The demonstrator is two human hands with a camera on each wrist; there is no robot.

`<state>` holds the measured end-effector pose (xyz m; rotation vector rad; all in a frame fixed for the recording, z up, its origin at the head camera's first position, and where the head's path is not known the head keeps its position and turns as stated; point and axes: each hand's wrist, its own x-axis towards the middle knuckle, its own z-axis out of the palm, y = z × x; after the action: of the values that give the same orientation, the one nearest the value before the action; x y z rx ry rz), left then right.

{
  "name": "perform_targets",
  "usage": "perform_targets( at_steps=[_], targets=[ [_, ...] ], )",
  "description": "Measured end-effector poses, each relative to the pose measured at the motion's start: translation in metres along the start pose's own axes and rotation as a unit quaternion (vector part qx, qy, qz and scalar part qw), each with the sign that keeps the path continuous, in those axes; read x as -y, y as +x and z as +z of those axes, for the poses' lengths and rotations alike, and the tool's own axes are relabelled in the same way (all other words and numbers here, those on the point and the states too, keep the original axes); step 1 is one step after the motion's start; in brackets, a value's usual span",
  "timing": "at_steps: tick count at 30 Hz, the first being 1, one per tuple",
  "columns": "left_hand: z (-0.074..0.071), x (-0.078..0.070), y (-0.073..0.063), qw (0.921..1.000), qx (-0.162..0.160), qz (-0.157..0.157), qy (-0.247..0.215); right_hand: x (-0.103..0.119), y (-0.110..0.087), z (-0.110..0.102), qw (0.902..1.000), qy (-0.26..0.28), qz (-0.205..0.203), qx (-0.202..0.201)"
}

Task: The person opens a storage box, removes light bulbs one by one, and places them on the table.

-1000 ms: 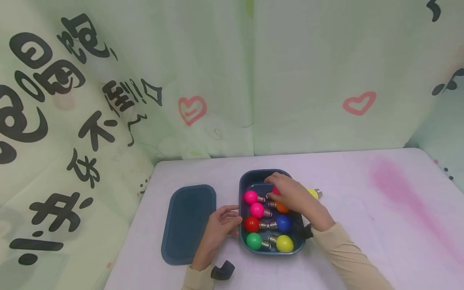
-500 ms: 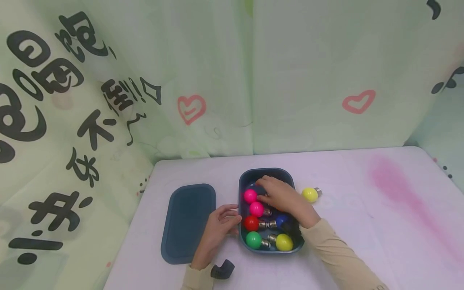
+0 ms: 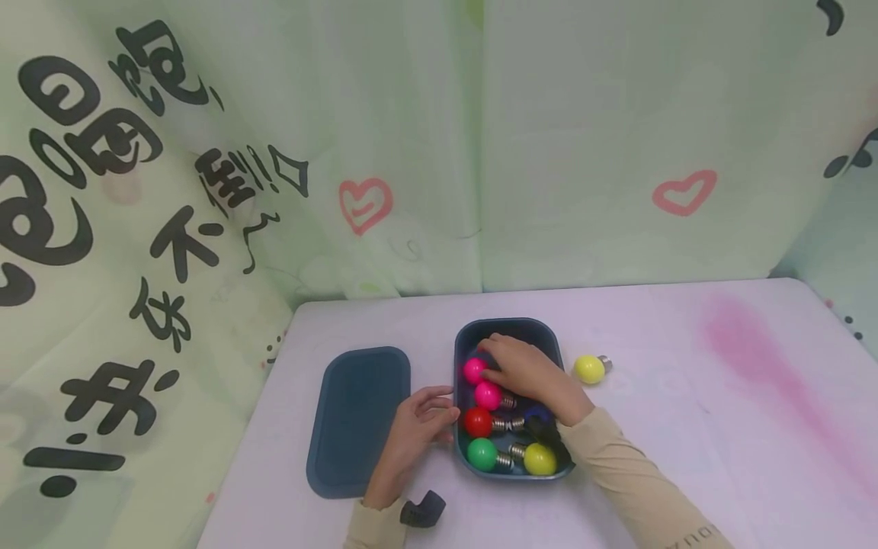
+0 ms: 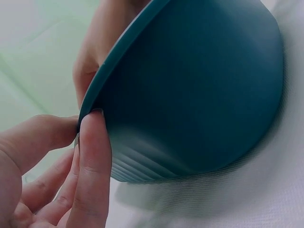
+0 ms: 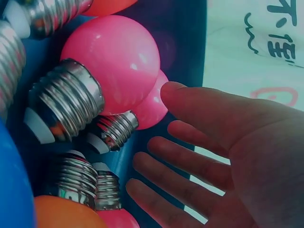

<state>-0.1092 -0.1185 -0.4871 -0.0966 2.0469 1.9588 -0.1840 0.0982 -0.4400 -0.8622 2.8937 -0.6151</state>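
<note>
My right hand [image 3: 528,370] reaches into a dark blue box [image 3: 511,477] of coloured light bulbs. Its fingers are extended; in the right wrist view the thumb [image 5: 190,97] is right at a pink bulb [image 5: 116,61], with nothing between thumb and fingers. Down the box's left side lie pink, red [image 3: 478,422] and green [image 3: 482,454] bulbs. A yellow bulb [image 3: 539,459] sits at the near right, a partly covered blue bulb [image 3: 538,414] behind it. My left hand [image 3: 414,431] holds the box's left rim, thumb and finger meeting there in the left wrist view.
A flat blue lid [image 3: 360,423] lies on the table left of the box. Another yellow bulb [image 3: 590,369] lies outside, to the right of the box. Printed curtains [image 3: 583,152] hang behind the white table.
My right hand has shifted left and slightly nearer inside the box, toward the upper pink bulb. The outside yellow bulb has come into full view. My left hand stays at the rim.
</note>
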Motion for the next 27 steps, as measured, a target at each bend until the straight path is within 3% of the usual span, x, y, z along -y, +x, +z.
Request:
perform_targets(
  at_steps=[9,27],
  targets=[
    [-0.0002,0.0002,-0.0008,0.9999,0.006,0.01,-0.006,0.001,0.0062,0.0068,0.9999,0.003,0.009,0.01],
    [-0.0004,-0.0002,-0.0002,0.9999,0.004,0.004,-0.01,-0.0019,0.0056,0.0062,0.999,0.04,-0.022,0.003]
  ],
)
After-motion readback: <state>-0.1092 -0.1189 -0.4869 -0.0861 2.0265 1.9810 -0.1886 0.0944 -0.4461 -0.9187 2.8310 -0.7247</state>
